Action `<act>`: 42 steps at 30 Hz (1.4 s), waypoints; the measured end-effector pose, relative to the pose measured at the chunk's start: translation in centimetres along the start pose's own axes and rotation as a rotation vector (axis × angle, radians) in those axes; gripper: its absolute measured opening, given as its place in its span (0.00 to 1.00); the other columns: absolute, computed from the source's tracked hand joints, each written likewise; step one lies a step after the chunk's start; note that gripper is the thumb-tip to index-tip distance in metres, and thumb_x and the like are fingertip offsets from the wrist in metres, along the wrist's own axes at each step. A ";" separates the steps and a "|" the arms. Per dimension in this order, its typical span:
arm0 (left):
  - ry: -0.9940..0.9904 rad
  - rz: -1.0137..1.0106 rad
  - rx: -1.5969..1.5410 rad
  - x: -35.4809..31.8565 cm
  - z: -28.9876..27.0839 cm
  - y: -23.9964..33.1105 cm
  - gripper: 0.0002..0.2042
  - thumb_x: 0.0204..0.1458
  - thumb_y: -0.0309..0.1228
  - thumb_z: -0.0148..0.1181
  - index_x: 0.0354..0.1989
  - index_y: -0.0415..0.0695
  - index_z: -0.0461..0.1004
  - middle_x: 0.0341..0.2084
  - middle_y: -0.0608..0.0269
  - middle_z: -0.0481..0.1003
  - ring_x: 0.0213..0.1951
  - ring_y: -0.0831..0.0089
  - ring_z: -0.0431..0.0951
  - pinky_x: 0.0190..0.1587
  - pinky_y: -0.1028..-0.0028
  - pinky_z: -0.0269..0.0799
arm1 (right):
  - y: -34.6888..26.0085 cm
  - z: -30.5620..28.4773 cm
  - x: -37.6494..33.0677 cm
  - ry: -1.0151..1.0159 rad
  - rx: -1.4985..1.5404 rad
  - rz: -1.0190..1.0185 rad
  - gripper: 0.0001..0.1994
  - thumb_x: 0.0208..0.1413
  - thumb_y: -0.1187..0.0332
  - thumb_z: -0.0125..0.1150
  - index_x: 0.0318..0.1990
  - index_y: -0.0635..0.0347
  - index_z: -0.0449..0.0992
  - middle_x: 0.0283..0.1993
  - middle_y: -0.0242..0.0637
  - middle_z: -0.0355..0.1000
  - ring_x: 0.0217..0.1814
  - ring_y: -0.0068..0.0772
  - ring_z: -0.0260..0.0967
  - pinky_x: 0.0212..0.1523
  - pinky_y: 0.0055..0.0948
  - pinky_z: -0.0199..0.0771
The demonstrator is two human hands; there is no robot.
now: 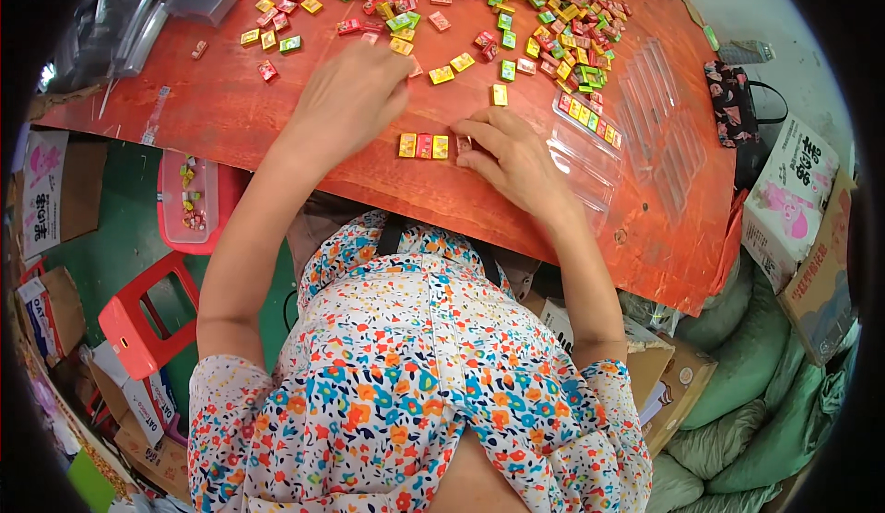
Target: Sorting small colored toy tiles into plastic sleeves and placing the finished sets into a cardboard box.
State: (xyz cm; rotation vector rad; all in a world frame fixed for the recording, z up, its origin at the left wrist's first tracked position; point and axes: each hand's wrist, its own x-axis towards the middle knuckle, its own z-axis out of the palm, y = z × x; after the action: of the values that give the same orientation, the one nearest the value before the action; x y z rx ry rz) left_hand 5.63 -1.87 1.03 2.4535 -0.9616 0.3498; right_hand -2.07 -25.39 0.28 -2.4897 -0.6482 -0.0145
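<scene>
On the red tabletop (230,112), my right hand (521,158) pinches a small pale-red box (464,146) between thumb and forefinger. Just left of it, a short row of small boxes (424,146), yellow, red and yellow, stands side by side. My left hand (350,98) reaches farther out with curled fingers, at the near edge of the scattered boxes. A pinkish box (416,68) lies at its fingertips; what it grips is hidden. Right of my right hand lies a clear plastic tray (583,170), its far slot filled with yellow and red boxes (590,118).
Many small red, yellow and green boxes (562,34) spread over the far table. More clear trays (659,126) lie at the right, clear plastic pieces (198,4) at the far left. A red stool (138,319) and a pink-rimmed bin (171,204) stand left below; cartons (793,190) at right.
</scene>
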 end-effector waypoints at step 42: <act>0.064 0.149 0.084 -0.2 3.2 -1.3 0.08 0.49 0.28 0.58 0.37 0.43 0.71 0.39 0.60 0.72 0.45 0.61 0.74 0.46 0.64 0.72 | 0.4 -0.3 -1.3 0.068 -0.131 0.067 0.19 0.53 0.66 0.65 0.52 0.59 0.75 0.46 0.43 0.72 0.49 0.48 0.70 0.49 0.41 0.71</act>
State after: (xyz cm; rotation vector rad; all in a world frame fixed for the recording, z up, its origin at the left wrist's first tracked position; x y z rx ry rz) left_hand 6.57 -2.60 -2.23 2.4347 -1.1263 0.5263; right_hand -3.05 -26.42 0.16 -2.6235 -0.5518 -0.1195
